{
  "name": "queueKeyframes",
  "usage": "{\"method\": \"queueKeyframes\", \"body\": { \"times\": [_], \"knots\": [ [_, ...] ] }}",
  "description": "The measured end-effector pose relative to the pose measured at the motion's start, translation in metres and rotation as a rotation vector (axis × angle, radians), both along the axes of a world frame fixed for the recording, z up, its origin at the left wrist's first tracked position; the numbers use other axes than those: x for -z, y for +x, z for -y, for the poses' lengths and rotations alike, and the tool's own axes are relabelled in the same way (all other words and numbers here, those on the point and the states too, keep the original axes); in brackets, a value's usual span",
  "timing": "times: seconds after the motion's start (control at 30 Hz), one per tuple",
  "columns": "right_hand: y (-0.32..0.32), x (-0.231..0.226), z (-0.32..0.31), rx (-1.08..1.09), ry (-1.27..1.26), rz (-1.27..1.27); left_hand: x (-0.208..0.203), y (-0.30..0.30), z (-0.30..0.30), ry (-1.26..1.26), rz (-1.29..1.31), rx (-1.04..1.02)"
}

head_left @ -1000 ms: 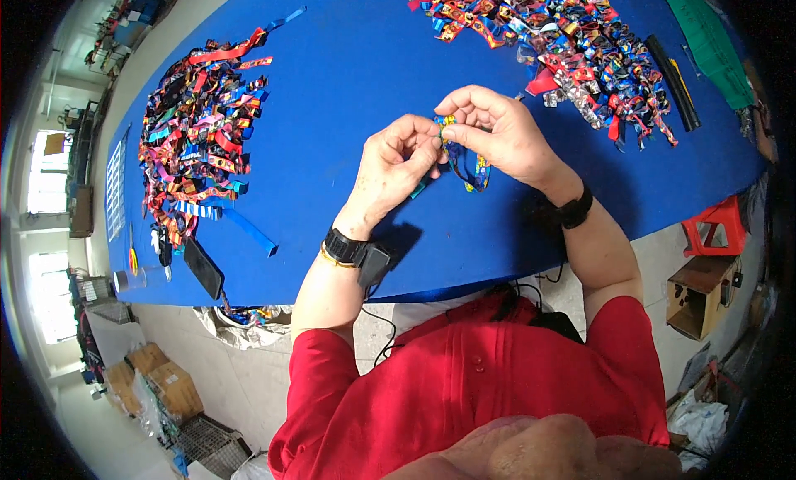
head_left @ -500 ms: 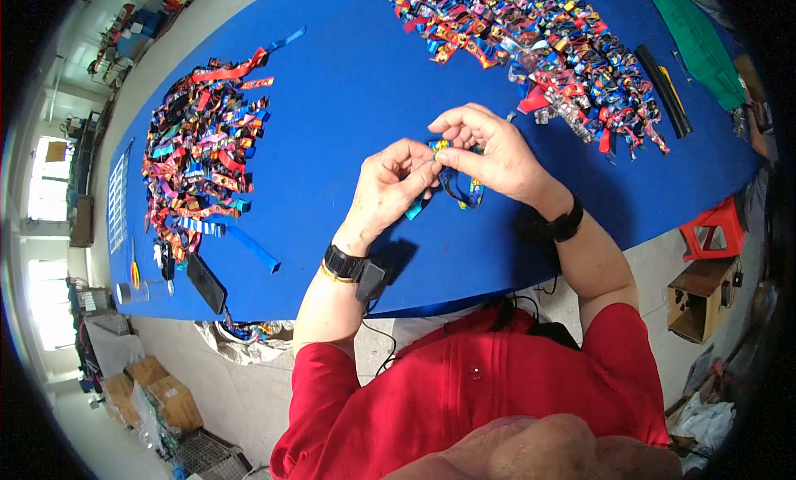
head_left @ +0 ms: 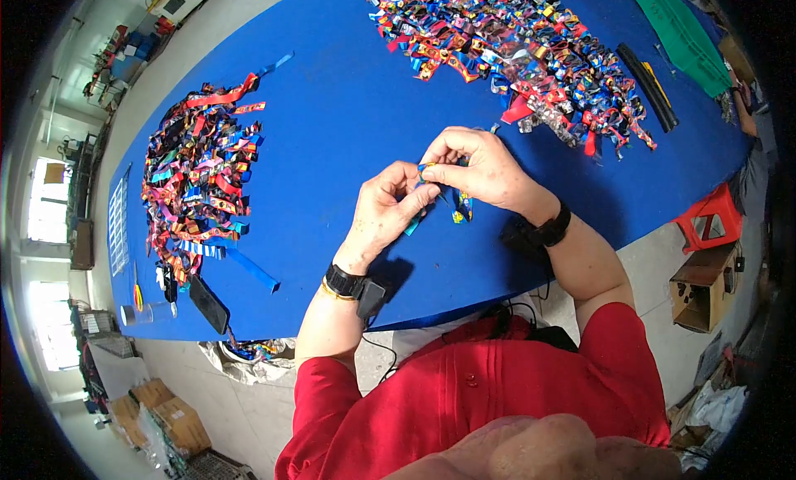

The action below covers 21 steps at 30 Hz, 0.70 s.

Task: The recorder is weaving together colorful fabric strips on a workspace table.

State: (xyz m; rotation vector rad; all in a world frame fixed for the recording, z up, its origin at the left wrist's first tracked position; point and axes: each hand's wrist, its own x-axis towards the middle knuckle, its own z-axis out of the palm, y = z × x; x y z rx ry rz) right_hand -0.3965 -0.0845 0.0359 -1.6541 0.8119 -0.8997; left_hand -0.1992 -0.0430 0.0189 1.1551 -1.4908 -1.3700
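Observation:
Over the blue table, my left hand (head_left: 383, 208) and my right hand (head_left: 485, 172) meet with thumbs and fingertips pinched together. Between them is a narrow printed ribbon strap (head_left: 462, 208) in blue, yellow and teal. One part of it hangs below my right hand, while a teal end shows under my left thumb. Fingers cover the spot where both hands grip it. To the left lies a heap of mixed ribbon straps (head_left: 203, 177), mostly red, blue and black. A larger pile of looped straps (head_left: 531, 61) spreads across the far right.
A black phone-like slab (head_left: 208, 304), yellow-handled scissors (head_left: 138, 296) and a clear cylinder (head_left: 137, 315) lie at the table's left front. Far right are a green crate (head_left: 681, 37) and a black tube (head_left: 647, 88). A red stool (head_left: 709, 219) and cardboard box (head_left: 703, 288) stand beyond the right edge.
The whole view has shifted slightly. Both hands remain pinched on the ribbon strap, and its hanging part now shows as a narrower strip than the rounder loop before.

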Motion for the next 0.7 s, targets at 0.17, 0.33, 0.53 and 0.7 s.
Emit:
{"method": "queueKeyframes", "body": {
  "times": [0.17,0.33,0.53,0.7],
  "knots": [
    [0.002,0.001,0.001,-0.005,0.073,0.066,0.000,0.001,0.002,-0.033,0.052,-0.040],
    [0.005,0.010,0.003,-0.059,0.055,0.172,-0.007,0.003,0.003,-0.003,-0.127,-0.099],
    [0.006,0.013,-0.004,-0.237,0.196,0.105,-0.001,0.013,0.011,-0.038,-0.404,-0.234],
    [0.006,0.009,-0.003,-0.304,0.068,-0.029,0.006,0.020,0.016,-0.073,-0.494,-0.231]
  ]
}}
